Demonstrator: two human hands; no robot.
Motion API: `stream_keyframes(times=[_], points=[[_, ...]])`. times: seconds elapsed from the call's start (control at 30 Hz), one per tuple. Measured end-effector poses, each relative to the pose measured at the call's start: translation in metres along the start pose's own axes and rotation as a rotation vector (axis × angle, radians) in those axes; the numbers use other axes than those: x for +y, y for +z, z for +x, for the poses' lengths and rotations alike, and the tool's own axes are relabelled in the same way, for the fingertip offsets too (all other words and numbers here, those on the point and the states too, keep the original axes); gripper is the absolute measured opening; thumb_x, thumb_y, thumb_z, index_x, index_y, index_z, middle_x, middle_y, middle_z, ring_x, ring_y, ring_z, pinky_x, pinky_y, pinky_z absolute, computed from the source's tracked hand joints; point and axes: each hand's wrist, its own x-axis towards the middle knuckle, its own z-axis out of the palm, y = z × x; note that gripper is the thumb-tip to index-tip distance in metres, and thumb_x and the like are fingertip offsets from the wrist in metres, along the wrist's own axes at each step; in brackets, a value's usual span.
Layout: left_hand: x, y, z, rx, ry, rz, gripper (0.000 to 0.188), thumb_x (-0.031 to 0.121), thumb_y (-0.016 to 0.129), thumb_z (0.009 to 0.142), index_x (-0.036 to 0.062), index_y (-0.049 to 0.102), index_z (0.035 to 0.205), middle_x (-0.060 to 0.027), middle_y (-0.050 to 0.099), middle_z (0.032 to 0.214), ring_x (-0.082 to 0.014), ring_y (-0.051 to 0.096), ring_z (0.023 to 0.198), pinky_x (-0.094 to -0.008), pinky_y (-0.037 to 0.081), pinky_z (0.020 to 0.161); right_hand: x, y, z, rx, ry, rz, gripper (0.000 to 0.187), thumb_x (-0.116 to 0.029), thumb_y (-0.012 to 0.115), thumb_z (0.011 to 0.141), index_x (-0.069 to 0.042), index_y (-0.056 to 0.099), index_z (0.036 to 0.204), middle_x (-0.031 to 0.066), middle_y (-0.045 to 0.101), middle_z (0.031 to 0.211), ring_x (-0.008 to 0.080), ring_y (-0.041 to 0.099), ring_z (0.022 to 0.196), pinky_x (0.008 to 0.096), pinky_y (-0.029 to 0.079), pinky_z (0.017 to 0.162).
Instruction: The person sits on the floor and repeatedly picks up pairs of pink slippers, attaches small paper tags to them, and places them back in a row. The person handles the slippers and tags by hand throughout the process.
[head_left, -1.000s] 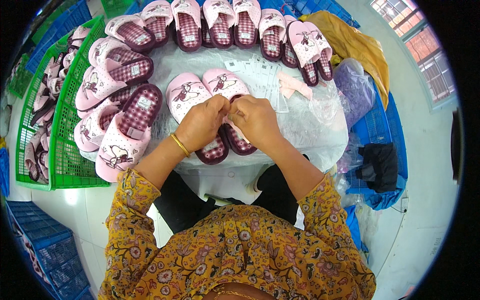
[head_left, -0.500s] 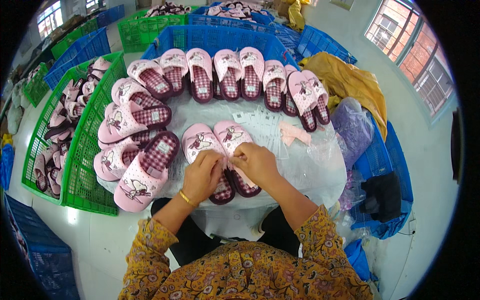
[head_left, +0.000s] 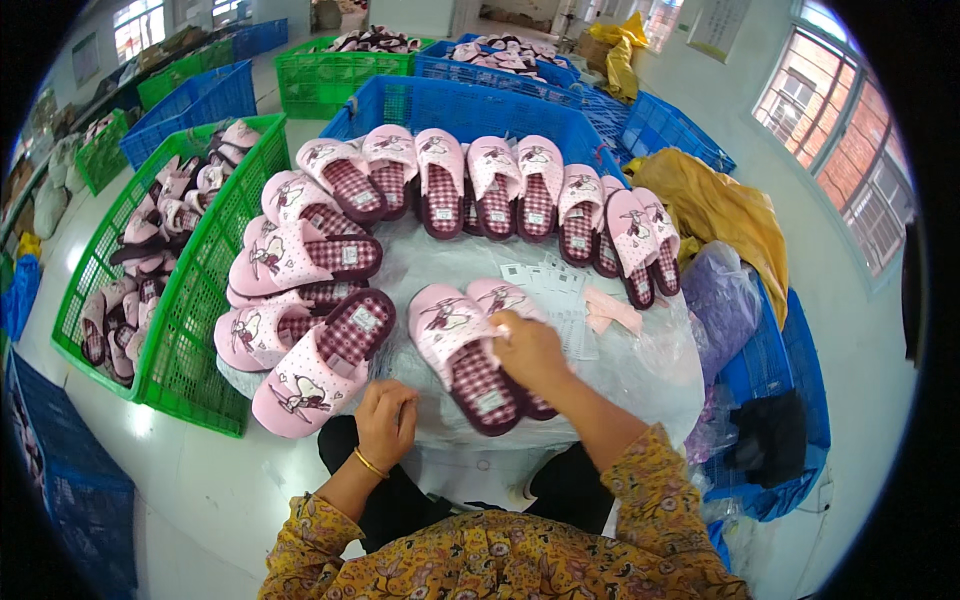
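My right hand point(head_left: 530, 350) is closed on the inner sides of a pair of pink slippers, where the left slipper point(head_left: 447, 325) and the right slipper point(head_left: 510, 298) meet. Their soles are checked in maroon, and the pair sits at a slant on the plastic-covered table point(head_left: 400, 265). My left hand point(head_left: 387, 420) is at the table's near edge, its fingers curled with nothing visible in them. A sideways slipper point(head_left: 310, 380) lies closest to that hand. Beyond the pair are white printed tags point(head_left: 550, 290) and peach strips point(head_left: 610, 310).
More pink slippers point(head_left: 440, 170) line the table's far and left edges. A green crate point(head_left: 200, 340) of slippers stands at the left, and a blue crate point(head_left: 480, 100) behind the table. A yellow cloth point(head_left: 720, 210) and purple plastic bag point(head_left: 710, 295) are at the right.
My left hand has come off the slippers and drawn back toward me. My right hand now grips the pair, which has turned slantwise. The whole view has shifted slightly.
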Motion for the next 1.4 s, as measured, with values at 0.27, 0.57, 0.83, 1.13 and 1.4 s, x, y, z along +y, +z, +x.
stream_keyframes(times=[0.27, 0.57, 0.83, 1.13, 1.4], points=[[0.015, -0.022, -0.023, -0.093, -0.089, -0.028, 0.022, -0.004, 0.067, 0.075, 0.0043, 0.06, 0.094, -0.0117, 0.062, 0.088, -0.0297, 0.061, 0.073, -0.0351, 0.05, 0.062, 0.018, -0.164, 0.26, 0.438, -0.156, -0.323, 0.038, -0.03, 0.057, 0.088, -0.001, 0.058, 0.113, 0.027, 0.065, 0.104, 0.0424, 0.064, 0.095, 0.0486, 0.051, 0.081], [0.01, -0.051, -0.112, 0.266, -1.042, -0.511, 0.012, 0.008, 0.064, 0.091, 0.0041, 0.057, 0.1, -0.0001, 0.057, 0.087, -0.0076, 0.054, 0.073, -0.0208, 0.044, 0.065, -0.126, -0.023, 0.145, -0.464, -0.506, 0.379, 0.042, -0.02, 0.069, 0.087, -0.01, 0.057, 0.127, 0.0073, 0.07, 0.101, 0.0149, 0.065, 0.09, 0.0302, 0.051, 0.083], [-0.011, -0.088, -0.081, 0.655, -1.126, -0.666, 0.018, 0.019, 0.054, 0.098, 0.0066, 0.047, 0.11, -0.0034, 0.057, 0.087, -0.0069, 0.052, 0.071, -0.0192, 0.038, 0.055, -0.158, 0.059, 0.057, -0.549, -0.498, 0.533, 0.062, -0.028, 0.073, 0.08, -0.01, 0.047, 0.133, 0.0128, 0.068, 0.083, 0.0283, 0.066, 0.073, 0.0368, 0.051, 0.066], [-0.012, -0.111, -0.035, 0.573, -0.765, -0.637, 0.026, 0.014, 0.048, 0.099, 0.0015, 0.047, 0.122, -0.0072, 0.06, 0.092, -0.0101, 0.055, 0.071, -0.0208, 0.042, 0.059, -0.183, 0.068, 0.102, -0.537, 0.159, 1.252, 0.057, -0.002, 0.065, 0.084, 0.005, 0.041, 0.135, 0.0131, 0.066, 0.094, 0.0175, 0.066, 0.081, 0.0306, 0.054, 0.073], [-0.013, -0.101, -0.031, 0.509, -0.85, -0.667, 0.027, 0.013, 0.055, 0.096, 0.0033, 0.049, 0.121, -0.0053, 0.059, 0.096, -0.0094, 0.056, 0.074, -0.0208, 0.042, 0.06, -0.193, 0.093, 0.173, -0.962, 0.519, 1.504, 0.033, -0.001, 0.06, 0.086, 0.004, 0.058, 0.118, 0.0174, 0.067, 0.111, 0.0264, 0.067, 0.1, 0.0421, 0.054, 0.091]])
